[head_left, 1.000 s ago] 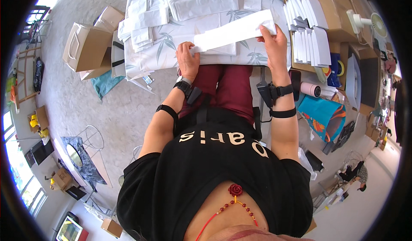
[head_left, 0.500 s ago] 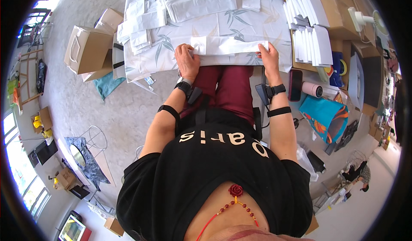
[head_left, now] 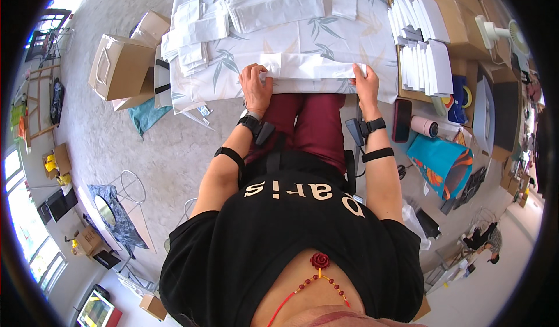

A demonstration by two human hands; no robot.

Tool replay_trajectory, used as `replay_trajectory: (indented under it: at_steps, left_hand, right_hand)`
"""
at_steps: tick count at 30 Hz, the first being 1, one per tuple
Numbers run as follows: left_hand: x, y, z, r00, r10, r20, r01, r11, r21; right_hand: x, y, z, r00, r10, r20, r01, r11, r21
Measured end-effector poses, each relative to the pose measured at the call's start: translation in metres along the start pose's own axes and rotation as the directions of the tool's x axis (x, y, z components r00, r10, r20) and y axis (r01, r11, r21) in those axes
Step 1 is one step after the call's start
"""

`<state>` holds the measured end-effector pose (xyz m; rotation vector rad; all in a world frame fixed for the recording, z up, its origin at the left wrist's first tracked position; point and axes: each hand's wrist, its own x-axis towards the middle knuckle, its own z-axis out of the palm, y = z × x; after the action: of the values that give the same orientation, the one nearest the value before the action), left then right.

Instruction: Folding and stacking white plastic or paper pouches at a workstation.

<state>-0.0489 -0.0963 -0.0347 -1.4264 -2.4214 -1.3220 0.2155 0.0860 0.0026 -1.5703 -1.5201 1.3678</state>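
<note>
Strip [head_left: 311, 66], white, spans the patterned tablecloth [head_left: 364, 33] near its front edge. We grip its ends with left hand [head_left: 255, 87] and right hand [head_left: 365, 84], probably keeping it straight; we see white stack [head_left: 279, 13] behind, seemingly out of our way.

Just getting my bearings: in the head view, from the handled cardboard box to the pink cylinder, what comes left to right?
Handled cardboard box, left hand, white strip, right hand, dark phone, pink cylinder.

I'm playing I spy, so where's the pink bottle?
In the head view, the pink bottle is on the right, beside the dark phone and just above the blue bag in the picture.
</note>
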Motion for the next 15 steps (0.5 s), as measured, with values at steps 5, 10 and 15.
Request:
replay_trajectory:
  at_steps: [5,10,15]
  left_hand:
    - [0.0,-0.002,0.001,1.0,-0.024,0.005,0.024,1.0,-0.013]
    - [-0.001,-0.004,0.001,1.0,-0.028,-0.002,0.028,1.0,-0.015]
    - [-0.002,-0.005,0.002,0.999,-0.037,-0.011,0.037,0.999,-0.03]
  right_hand:
    - [0.0,0.005,0.002,0.995,-0.096,-0.032,0.097,0.995,0.032]
    - [-0.004,0.003,0.005,0.981,-0.186,-0.058,0.187,0.982,0.021]
    - [0.002,0.014,0.005,0.984,-0.172,-0.038,0.17,0.985,-0.038]
